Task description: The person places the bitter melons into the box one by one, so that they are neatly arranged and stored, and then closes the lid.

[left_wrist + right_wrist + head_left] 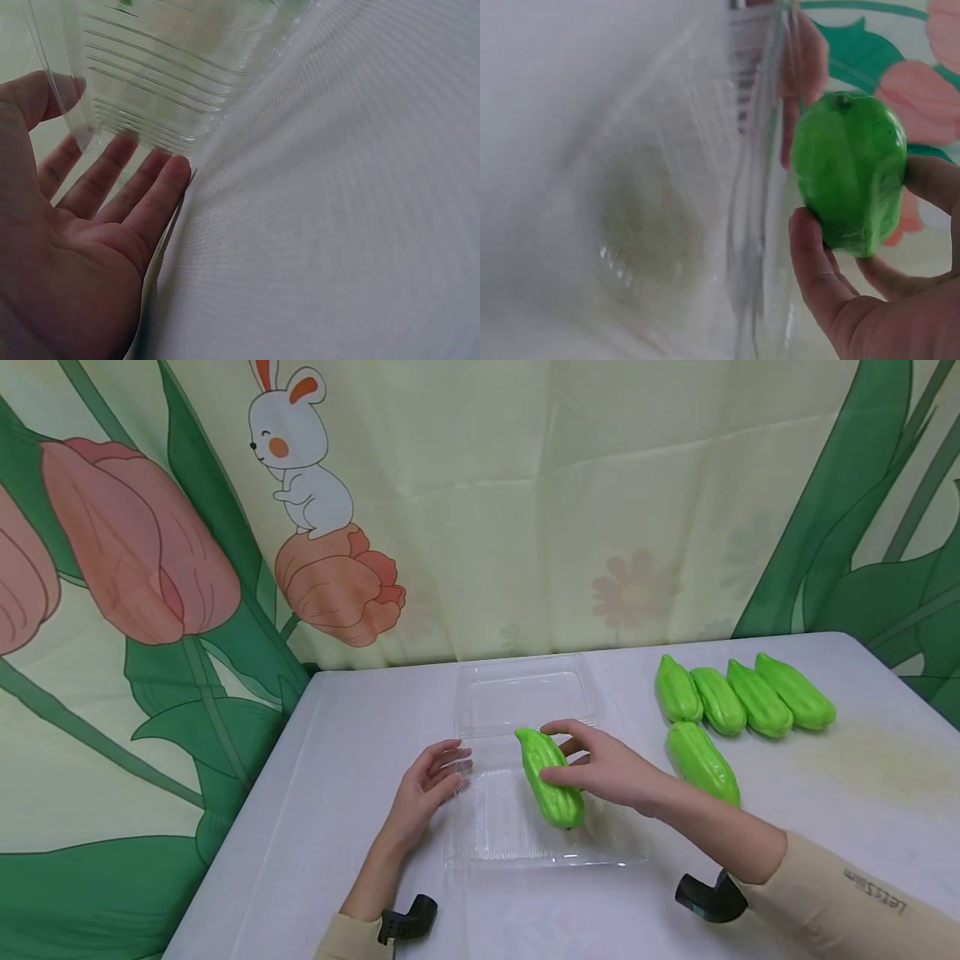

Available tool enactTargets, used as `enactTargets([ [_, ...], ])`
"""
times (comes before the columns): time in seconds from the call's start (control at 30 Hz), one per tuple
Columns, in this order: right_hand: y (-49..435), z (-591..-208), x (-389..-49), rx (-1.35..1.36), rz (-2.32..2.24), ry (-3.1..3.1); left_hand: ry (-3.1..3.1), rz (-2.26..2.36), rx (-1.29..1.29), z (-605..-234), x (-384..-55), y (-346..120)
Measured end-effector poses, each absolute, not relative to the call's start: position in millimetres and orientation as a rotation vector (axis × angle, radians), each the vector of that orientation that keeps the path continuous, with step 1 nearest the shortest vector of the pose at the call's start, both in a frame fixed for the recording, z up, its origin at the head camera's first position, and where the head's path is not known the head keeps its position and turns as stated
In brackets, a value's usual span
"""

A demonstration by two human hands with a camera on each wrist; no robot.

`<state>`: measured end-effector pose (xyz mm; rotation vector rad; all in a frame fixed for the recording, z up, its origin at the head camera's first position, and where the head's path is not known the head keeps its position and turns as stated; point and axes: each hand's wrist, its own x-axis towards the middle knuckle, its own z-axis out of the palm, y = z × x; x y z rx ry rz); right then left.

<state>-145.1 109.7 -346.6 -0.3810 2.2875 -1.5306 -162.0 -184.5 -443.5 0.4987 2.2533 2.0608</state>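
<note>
My right hand [600,767] grips a glossy green ridged vegetable [551,781], shaped like a bitter melon, between thumb and fingers. It is tilted, pointed end away, over the base of a clear plastic clamshell box [491,827]. In the right wrist view its blunt end [847,165] faces the camera. My left hand [423,793] is at the box's left side with fingers loosely extended. Seen from the left wrist, those fingers [154,202] lie against the ribbed plastic wall [157,67], and the thumb is by the rim.
The clear lid [525,693] lies folded back behind the base. Several more green vegetables [757,697] lie in a row at the back right, one [703,764] in front of them. A white cloth covers the table [300,827]; a printed curtain [487,510] hangs behind it.
</note>
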Motion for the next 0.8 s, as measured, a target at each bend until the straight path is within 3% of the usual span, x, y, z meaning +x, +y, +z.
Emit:
enactTargets([
  [0.8,48.8,-358.7,-149.1,-0.176,-1.597,2.131,2.242,2.053,0.487,-442.6,-162.7,-184.5],
])
